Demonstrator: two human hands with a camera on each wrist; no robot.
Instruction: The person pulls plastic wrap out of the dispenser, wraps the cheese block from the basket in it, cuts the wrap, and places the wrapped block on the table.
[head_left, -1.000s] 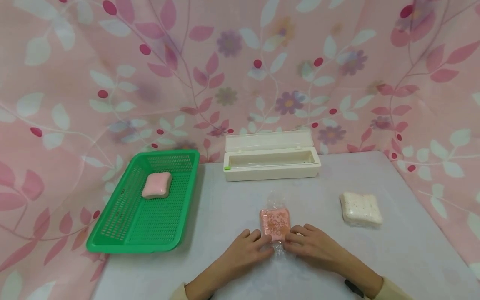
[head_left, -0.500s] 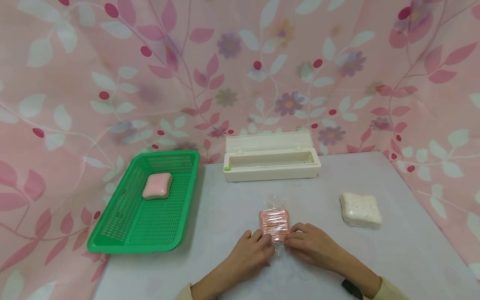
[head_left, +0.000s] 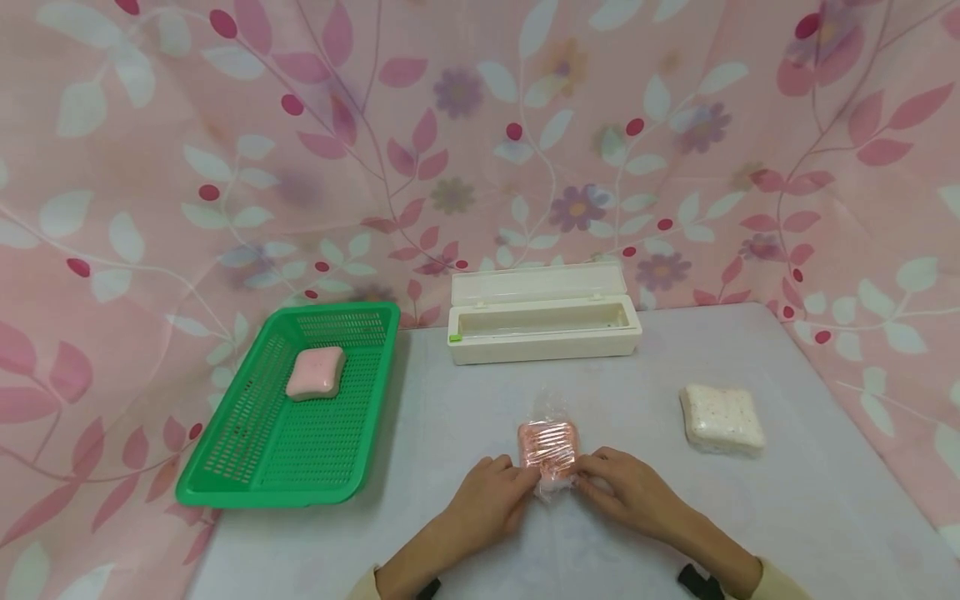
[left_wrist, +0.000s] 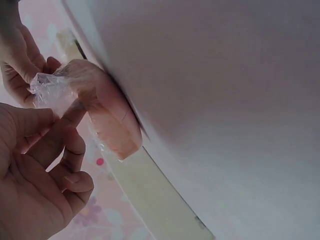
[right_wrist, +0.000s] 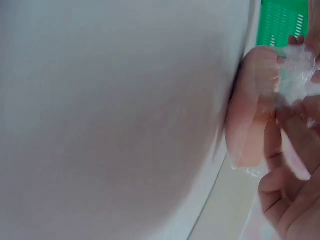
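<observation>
Pink floral fabric (head_left: 480, 150), printed with white and rose leaves, dark red berries and purple flowers, hangs in soft folds behind and along both sides of a table (head_left: 817, 500) covered in pale, greyish-white cloth. The light is soft and diffuse.

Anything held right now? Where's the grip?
Clear plastic wrap around the soap-like pink bar, pinched at its loose end nearest the person by the left hand and right hand.
</observation>
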